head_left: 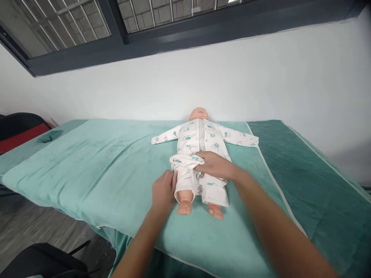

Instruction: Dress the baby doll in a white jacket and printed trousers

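A baby doll [199,113] lies on its back with its feet toward me. It wears a white printed top [187,139], whose front is parted at the middle, and matching pants [214,190] bunched around the legs. My right hand [216,165] pinches the gathered waist of the pants between the doll's thighs. Lower down, my left hand [164,189] has its fingers curled on the outer edge of the pant leg at the left of the view. Both bare feet [185,207] stick out of the cuffs. The fingertips of my left hand are partly hidden.
A light green cover [116,162] lies under the doll on a bed with a darker green sheet [290,154]. Behind it rise a white wall [261,77] and a barred window [162,15]. Black chairs [43,258] stand at the left.
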{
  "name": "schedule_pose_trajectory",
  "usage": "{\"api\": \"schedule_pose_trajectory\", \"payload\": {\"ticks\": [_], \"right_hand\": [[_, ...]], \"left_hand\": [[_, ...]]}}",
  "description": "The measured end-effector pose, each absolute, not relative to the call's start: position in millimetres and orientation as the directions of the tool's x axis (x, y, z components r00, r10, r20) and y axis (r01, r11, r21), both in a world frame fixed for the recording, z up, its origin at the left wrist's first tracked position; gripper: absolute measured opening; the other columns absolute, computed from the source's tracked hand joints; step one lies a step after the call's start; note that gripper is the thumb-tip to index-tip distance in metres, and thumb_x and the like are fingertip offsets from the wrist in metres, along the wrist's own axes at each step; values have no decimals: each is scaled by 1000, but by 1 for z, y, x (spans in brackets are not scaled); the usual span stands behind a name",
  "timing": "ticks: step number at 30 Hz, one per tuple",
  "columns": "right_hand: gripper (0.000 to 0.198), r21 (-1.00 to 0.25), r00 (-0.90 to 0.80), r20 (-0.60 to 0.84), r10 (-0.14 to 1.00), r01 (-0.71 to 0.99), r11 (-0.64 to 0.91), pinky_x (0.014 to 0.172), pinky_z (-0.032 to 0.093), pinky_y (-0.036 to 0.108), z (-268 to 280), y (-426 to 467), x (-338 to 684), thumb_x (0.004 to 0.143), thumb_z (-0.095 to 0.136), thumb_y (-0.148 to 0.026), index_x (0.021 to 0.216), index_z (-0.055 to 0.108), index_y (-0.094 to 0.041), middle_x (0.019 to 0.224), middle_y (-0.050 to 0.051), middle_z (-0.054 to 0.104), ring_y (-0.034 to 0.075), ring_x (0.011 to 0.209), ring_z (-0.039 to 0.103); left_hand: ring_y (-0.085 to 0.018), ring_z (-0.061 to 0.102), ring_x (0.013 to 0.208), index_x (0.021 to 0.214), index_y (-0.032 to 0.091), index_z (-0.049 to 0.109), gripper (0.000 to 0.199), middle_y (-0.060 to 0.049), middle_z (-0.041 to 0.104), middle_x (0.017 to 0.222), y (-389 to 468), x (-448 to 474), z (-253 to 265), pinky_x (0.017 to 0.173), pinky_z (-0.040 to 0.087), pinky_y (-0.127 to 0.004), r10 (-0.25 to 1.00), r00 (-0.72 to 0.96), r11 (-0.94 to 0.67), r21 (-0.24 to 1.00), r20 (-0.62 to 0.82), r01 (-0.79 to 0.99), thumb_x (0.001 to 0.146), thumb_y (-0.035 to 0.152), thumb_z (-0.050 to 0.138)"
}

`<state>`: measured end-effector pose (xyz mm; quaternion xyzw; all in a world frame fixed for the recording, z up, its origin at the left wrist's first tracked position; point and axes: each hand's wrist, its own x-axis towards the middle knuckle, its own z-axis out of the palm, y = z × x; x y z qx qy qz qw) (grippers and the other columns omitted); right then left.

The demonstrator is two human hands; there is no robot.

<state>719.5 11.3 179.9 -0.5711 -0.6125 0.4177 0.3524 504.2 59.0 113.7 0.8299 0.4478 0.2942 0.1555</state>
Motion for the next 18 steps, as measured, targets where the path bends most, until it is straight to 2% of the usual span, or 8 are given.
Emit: {"api": "schedule_pose_trajectory", "payload": {"ticks": [4, 7, 9, 12, 13, 15, 17, 18], "right_hand": [[24, -907, -189, -36, 981, 418, 47, 63, 46, 29, 187, 6, 727, 79, 66, -42, 85, 59, -20, 84, 1, 61, 18, 76, 60], [29, -903, -200, 22, 980, 417, 105, 65, 44, 29, 190, 2, 732, 83, 64, -48, 84, 61, -19, 81, 1, 62, 17, 76, 58], [32, -921, -108, 90, 990, 370, 124, 68, 45, 29, 191, 1, 735, 86, 59, -51, 85, 63, -19, 83, 2, 65, 16, 77, 59], [37, -949, 163, 200, 966, 280, 149, 70, 46, 30, 188, 4, 739, 88, 54, -55, 85, 62, -19, 87, 4, 68, 16, 77, 61], [36, -939, 276, 232, 933, 312, 141, 70, 46, 31, 186, 5, 740, 88, 54, -55, 85, 60, -19, 84, 4, 67, 16, 75, 61], [33, -869, 456, 307, 836, 492, 50, 69, 44, 31, 178, 10, 742, 84, 60, -53, 86, 57, -21, 81, 2, 64, 17, 73, 59], [33, -712, 495, 381, 781, 696, -94, 68, 41, 31, 170, 13, 741, 78, 67, -50, 88, 54, -21, 86, 2, 61, 18, 76, 57], [35, -622, 469, 396, 789, 769, -145, 67, 40, 30, 166, 14, 740, 75, 70, -49, 89, 53, -21, 91, 3, 60, 19, 78, 57]], "left_hand": [[-13, 47, 62, 70, 20, 48, 35, 2, 52, 65, 65, 500, 118, 61, 36, -26, 904, 296, -415, 804, 310, 426, 95, 45, 42], [-14, 56, 80, 87, 21, 59, 28, 0, 61, 83, 79, 505, 123, 71, 44, -26, 942, 204, -302, 940, 268, 161, 92, 46, 50], [-16, 59, 89, 94, 21, 64, 28, -2, 64, 94, 94, 515, 125, 75, 47, -27, 954, 216, -214, 977, 207, 6, 89, 47, 55], [-15, 59, 86, 90, 20, 68, 24, -2, 65, 93, 115, 536, 125, 75, 46, -26, 945, 297, -99, 985, 138, -143, 82, 42, 66], [-14, 58, 83, 88, 20, 68, 22, -2, 65, 90, 121, 543, 124, 73, 45, -25, 932, 337, -75, 982, 131, -175, 79, 39, 70], [-13, 56, 79, 89, 20, 69, 21, 0, 63, 85, 130, 552, 124, 70, 43, -24, 898, 422, -39, 977, 127, -212, 73, 34, 75], [-13, 55, 78, 91, 21, 70, 25, 0, 61, 85, 134, 555, 124, 69, 42, -24, 857, 494, -58, 979, 149, -195, 68, 29, 79], [-14, 55, 81, 91, 22, 71, 27, 0, 60, 88, 134, 554, 124, 71, 43, -24, 833, 524, -97, 980, 176, -175, 67, 28, 80]]}}
